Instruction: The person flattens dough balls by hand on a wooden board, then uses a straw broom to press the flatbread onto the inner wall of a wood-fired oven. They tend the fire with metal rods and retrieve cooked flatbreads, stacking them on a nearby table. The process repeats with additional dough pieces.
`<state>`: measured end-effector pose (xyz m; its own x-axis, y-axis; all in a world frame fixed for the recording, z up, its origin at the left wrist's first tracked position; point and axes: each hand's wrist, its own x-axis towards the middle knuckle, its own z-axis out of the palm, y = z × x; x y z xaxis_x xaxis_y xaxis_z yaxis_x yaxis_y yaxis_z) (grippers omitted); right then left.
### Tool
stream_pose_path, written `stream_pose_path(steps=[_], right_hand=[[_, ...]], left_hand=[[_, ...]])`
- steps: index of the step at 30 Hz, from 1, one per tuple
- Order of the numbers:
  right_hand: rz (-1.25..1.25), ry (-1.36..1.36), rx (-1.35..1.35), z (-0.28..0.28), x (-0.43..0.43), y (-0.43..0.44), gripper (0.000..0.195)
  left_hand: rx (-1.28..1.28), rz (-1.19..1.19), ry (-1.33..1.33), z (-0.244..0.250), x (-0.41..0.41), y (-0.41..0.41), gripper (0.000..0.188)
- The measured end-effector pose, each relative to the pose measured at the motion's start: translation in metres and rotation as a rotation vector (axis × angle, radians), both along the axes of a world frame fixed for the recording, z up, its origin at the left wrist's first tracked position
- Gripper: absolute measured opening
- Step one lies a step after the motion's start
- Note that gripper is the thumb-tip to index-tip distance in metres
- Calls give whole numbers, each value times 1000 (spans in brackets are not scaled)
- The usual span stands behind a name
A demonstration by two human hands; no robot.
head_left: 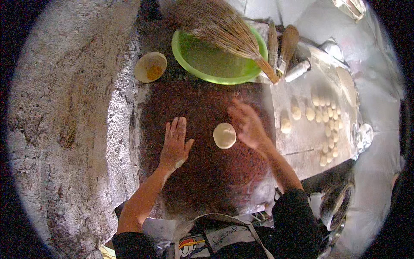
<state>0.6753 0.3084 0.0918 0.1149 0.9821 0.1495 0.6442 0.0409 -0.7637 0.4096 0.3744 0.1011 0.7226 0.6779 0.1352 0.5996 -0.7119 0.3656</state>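
Observation:
A small flattened round of dough (224,136) lies on the dark reddish work surface (207,181) between my two hands. My left hand (176,142) is palm down at the left, fingers extended, dusted with pale powder, and away from the dough. Just to the right of the dough is my right hand (247,124), blurred, with its fingers spread and nothing seen in them; whether it touches the dough's edge I cannot tell. Several dough balls (310,114) sit on the pale board (291,149) at the right.
A straw hand broom (226,32) lies across a green basin (220,79) behind the work surface. A bowl (142,69) with yellow-orange contents stands at its left. Brushes (288,42) and a white cylinder (297,71) lie at the back right. A rough pale wall (71,129) borders the left.

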Motion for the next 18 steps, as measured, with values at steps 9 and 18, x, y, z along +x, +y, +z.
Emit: stream_pose_path(steps=[9,18], right_hand=[[112,-525,-224,-179,142,252,35],[117,-886,47,-64,69,172,21]], left_hand=[[-32,74,-11,-4,3,3,61],[27,76,-66,-6,4,6,63]])
